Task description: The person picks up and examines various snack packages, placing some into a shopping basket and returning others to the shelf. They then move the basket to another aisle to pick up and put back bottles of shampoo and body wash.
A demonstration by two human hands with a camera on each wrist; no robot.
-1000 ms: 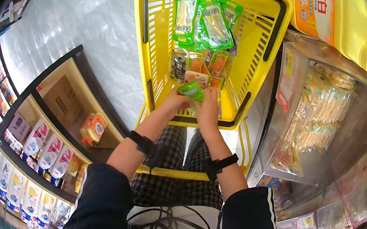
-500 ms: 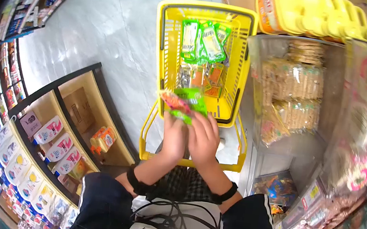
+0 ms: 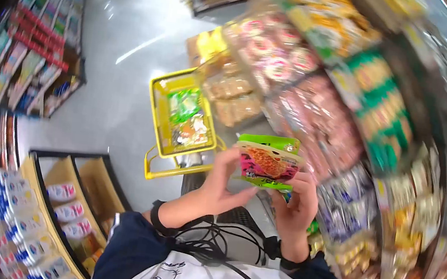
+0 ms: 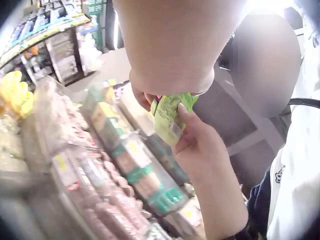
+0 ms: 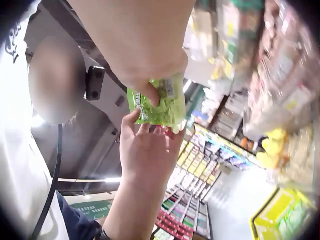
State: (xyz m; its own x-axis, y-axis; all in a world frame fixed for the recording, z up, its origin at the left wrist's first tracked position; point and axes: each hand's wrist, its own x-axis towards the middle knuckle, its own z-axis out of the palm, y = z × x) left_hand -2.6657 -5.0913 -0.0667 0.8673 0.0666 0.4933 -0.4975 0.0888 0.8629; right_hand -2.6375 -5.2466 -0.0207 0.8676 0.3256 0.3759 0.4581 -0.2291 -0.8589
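My left hand [image 3: 220, 187] and right hand [image 3: 298, 206] hold a small food packet [image 3: 268, 162] between them in front of the chest. Its upward face is pink with an orange food picture, and bright green packaging shows along its top and bottom edges. In the left wrist view, the right thumb presses the green back [image 4: 170, 122]. Fingertips of the left hand [image 5: 147, 155] grip the lower edge in the right wrist view. Left of the hands stands a yellow shopping basket [image 3: 188, 153] on a cart frame, holding green packs [image 3: 182, 106] and smaller packets.
Bins of wrapped goods line the right side, with pink packs [image 3: 319, 121], green-and-tan packs [image 3: 378, 103] and tan bundles [image 3: 239, 107]. At lower left is a wooden shelf [image 3: 83, 177] with white bottles. Grey floor [image 3: 110, 102] runs between the displays.
Both hands have lifted the packet away from the basket and to the right. The view has turned toward the bins, and the packet's pink face now points up.
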